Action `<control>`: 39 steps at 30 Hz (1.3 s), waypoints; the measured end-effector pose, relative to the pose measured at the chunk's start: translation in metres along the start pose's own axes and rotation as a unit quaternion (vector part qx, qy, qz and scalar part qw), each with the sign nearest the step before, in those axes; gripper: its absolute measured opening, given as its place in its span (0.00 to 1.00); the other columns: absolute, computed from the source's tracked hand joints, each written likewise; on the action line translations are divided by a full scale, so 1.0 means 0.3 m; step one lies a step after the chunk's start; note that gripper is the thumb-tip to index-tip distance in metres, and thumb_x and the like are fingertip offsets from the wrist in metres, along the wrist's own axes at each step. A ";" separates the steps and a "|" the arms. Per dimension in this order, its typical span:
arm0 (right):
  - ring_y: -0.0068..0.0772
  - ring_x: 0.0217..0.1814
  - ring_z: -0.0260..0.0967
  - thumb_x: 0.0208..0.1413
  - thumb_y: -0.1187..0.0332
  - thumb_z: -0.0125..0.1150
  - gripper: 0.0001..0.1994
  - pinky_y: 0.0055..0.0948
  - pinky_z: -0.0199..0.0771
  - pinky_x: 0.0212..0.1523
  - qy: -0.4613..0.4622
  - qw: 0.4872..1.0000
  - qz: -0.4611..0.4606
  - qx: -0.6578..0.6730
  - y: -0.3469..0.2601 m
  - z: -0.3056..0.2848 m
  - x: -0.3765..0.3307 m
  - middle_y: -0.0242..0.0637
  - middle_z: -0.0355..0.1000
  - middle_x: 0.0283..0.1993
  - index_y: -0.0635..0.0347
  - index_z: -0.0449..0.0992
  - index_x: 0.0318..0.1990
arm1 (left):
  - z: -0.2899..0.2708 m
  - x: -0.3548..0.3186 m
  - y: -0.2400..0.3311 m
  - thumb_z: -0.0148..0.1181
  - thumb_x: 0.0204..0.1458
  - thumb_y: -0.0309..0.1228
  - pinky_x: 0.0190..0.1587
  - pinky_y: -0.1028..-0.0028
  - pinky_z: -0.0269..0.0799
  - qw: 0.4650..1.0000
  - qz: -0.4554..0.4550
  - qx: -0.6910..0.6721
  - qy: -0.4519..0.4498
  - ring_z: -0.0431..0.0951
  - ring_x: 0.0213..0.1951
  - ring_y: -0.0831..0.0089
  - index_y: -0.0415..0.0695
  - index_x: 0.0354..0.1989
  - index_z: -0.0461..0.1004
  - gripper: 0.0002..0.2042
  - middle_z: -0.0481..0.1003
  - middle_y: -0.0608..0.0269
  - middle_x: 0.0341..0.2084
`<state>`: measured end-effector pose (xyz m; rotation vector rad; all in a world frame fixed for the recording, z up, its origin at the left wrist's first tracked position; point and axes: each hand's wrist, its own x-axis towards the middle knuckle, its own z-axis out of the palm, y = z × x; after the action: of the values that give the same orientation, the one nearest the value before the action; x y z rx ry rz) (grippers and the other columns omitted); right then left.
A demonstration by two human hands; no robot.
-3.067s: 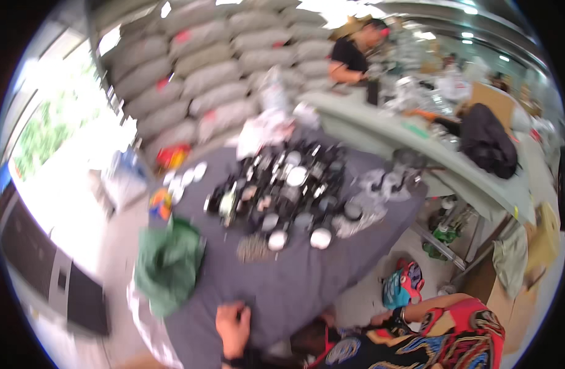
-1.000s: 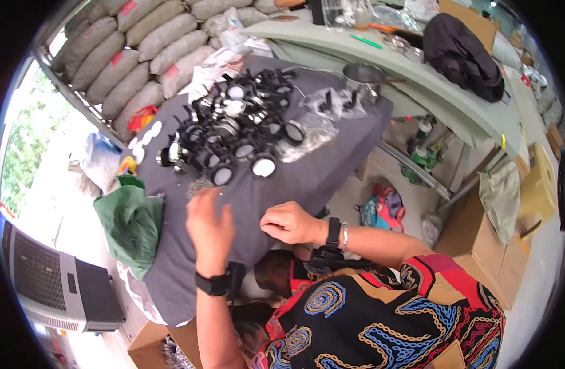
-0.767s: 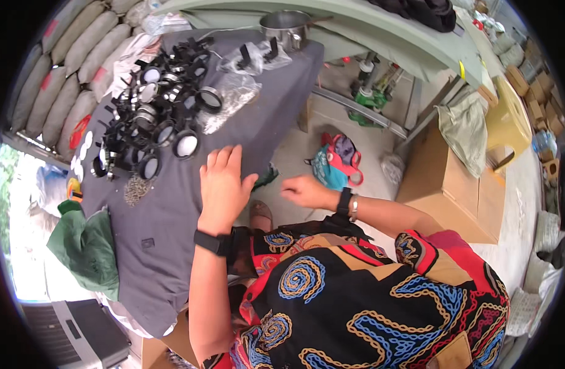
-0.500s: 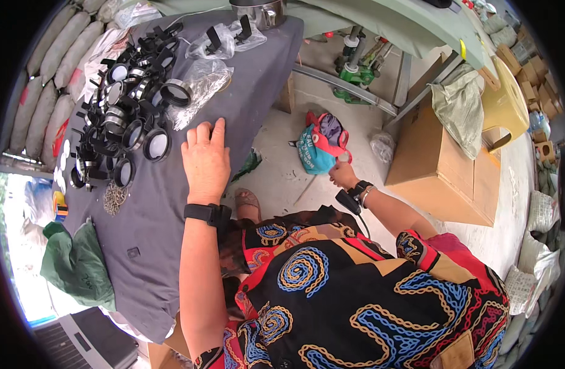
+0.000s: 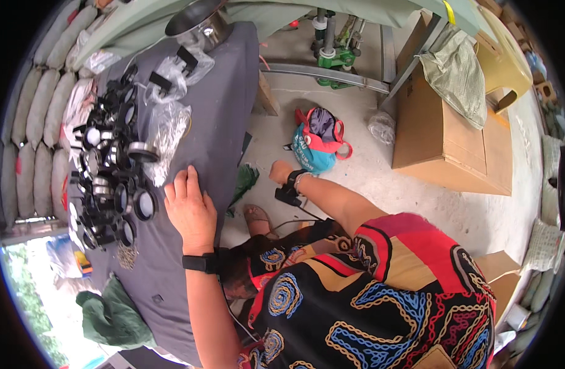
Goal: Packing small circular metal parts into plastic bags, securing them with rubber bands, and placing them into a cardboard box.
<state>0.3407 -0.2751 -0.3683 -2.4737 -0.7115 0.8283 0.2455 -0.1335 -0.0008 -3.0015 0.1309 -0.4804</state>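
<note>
My left hand [image 5: 191, 212] lies on the grey cloth of the table [image 5: 224, 92], fingers stretched out, holding nothing. Close to its fingertips is a clear plastic bag [image 5: 167, 138]. Beyond it spreads a heap of black-and-silver ring-shaped parts [image 5: 101, 163], several with pale round faces. My right hand [image 5: 281, 172] hovers over the floor to the right of the table, its fingers curled closed. Whatever it may hold is hidden. A teal and red bag [image 5: 316, 144] sits on the floor just beyond that hand.
A steel pot [image 5: 202, 27] and wrapped black pieces [image 5: 172, 71] stand at the table's far end. A cardboard box [image 5: 442, 135] with a sack [image 5: 458, 77] on it is at right. Green cloth [image 5: 113, 313] hangs at the near left. A green metal device [image 5: 336, 58] stands under the far table.
My right hand has come left from beside the teal and red bag toward the table. The whole view has shifted; my left hand stays flat on the cloth.
</note>
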 end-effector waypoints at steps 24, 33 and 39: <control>0.47 0.44 0.75 0.55 0.67 0.50 0.12 0.42 0.76 0.41 0.115 0.989 -0.056 -0.070 -0.193 -0.084 0.455 0.48 0.77 0.40 0.60 0.77 0.41 | 0.054 0.076 -0.022 0.59 0.31 0.26 0.31 0.67 0.70 0.999 -0.025 -0.031 0.007 0.69 0.33 0.62 0.42 0.40 0.71 0.21 0.70 0.60 0.38; 0.51 0.42 0.75 0.57 0.62 0.48 0.15 0.48 0.74 0.41 0.091 0.983 0.105 -0.119 0.113 -0.199 0.071 0.47 0.77 0.37 0.60 0.75 0.45 | 0.034 0.081 -0.009 0.64 0.33 0.23 0.39 0.61 0.72 0.998 -0.033 -0.059 -0.006 0.71 0.40 0.55 0.42 0.42 0.71 0.21 0.71 0.57 0.40; 0.52 0.43 0.74 0.51 0.74 0.48 0.11 0.50 0.72 0.38 0.144 0.982 0.090 -0.077 0.176 -0.225 -0.070 0.52 0.74 0.41 0.61 0.73 0.41 | 0.037 0.074 -0.014 0.64 0.34 0.24 0.39 0.61 0.72 0.999 -0.033 -0.042 0.007 0.71 0.40 0.56 0.41 0.41 0.71 0.20 0.70 0.57 0.41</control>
<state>0.3871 -0.3439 -0.3390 -2.7522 -0.4701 0.4724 0.2704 -0.1304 -0.0041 -3.0926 0.0534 -0.5146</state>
